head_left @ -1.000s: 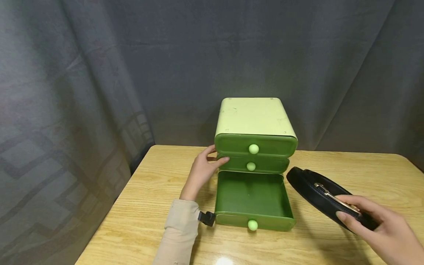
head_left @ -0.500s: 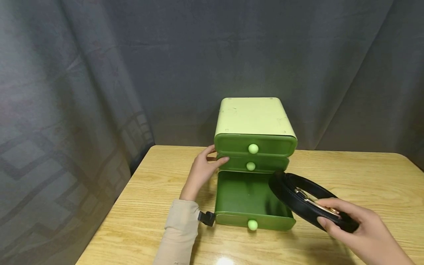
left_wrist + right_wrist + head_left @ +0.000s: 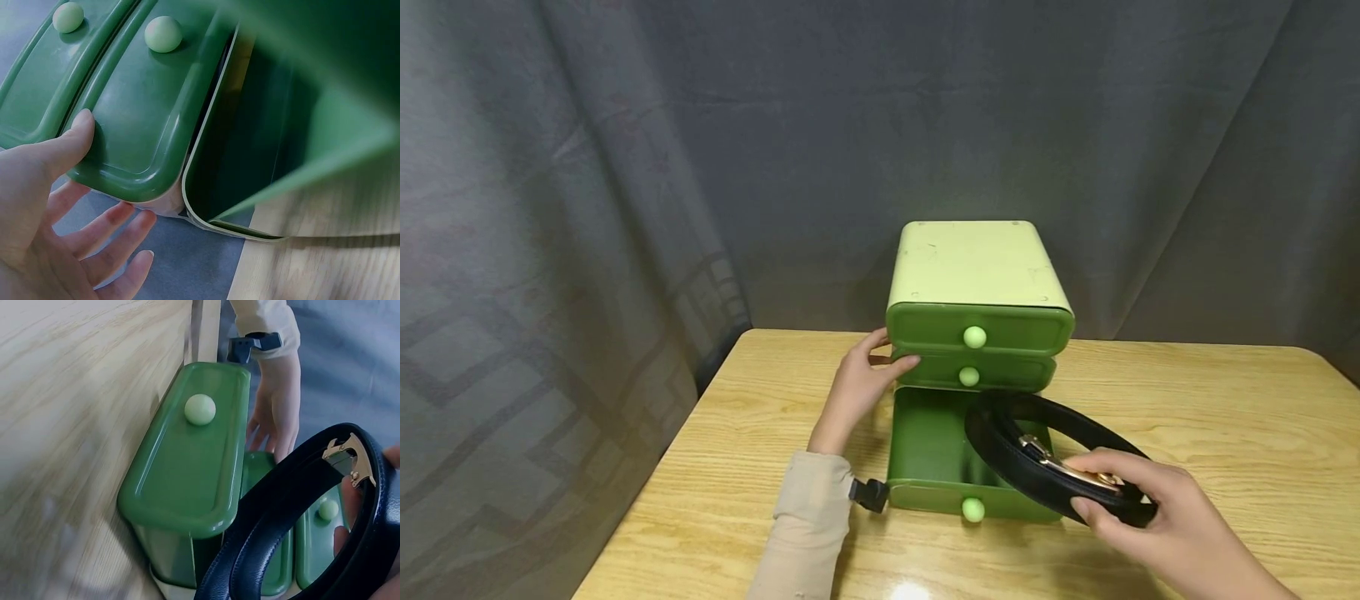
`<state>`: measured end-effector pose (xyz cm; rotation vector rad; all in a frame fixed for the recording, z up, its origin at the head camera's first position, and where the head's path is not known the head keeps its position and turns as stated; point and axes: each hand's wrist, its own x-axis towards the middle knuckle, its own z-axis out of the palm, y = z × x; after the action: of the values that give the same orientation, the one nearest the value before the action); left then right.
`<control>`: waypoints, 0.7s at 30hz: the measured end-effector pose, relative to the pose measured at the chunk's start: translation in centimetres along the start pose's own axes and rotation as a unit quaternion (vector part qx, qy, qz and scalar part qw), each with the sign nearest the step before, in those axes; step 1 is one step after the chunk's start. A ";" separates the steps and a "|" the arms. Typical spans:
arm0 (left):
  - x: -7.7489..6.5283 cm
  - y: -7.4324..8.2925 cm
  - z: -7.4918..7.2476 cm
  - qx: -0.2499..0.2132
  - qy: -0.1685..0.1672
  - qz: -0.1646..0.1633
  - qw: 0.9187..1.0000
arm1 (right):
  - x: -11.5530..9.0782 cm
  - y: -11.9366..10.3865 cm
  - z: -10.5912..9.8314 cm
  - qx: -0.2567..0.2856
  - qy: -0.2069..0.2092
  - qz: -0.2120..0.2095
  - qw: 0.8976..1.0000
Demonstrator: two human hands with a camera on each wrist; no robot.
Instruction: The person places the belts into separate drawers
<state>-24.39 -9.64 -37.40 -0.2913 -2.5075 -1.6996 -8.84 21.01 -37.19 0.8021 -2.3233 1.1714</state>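
A cream cabinet (image 3: pixel 973 262) with green drawers stands on the table. Its bottom drawer (image 3: pixel 917 433) is pulled out, while the top drawer (image 3: pixel 932 327) and middle drawer (image 3: pixel 925 375) are in. My left hand (image 3: pixel 853 387) is at the cabinet's left side, thumb on the middle drawer's front corner; in the left wrist view the other fingers (image 3: pixel 125 228) spread loosely beside it. My right hand (image 3: pixel 1165 508) pinches a coiled black belt (image 3: pixel 1000 454) by its gold buckle (image 3: pixel 1078 475). The belt hangs over the right part of the bottom drawer, hiding some of its inside.
The wooden table (image 3: pixel 737 433) carries the cabinet near its back edge. Behind and to the left hangs a grey curtain (image 3: pixel 850 125). A small black wrist camera (image 3: pixel 868 495) on the left sleeve is beside the bottom drawer's front corner.
My right hand has moved left with the belt, from the right of the cabinet to over the bottom drawer. The left hand and the cabinet have stayed in place.
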 end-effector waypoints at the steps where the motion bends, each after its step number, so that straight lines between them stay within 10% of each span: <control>1: 0.0 0.0 0.0 0.000 0.000 0.000 1.000 | 0.2 -0.1 0.2 -0.001 -0.001 -0.009 1.000; 21: 0.1 0.0 0.1 -0.001 0.004 -0.001 1.000 | 2.8 -1.9 2.8 0.027 -0.043 -0.022 0.998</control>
<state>-24.45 -9.54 -37.39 -0.2825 -2.5011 -1.7006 -9.99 16.88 -35.97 0.9355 -2.3394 1.2069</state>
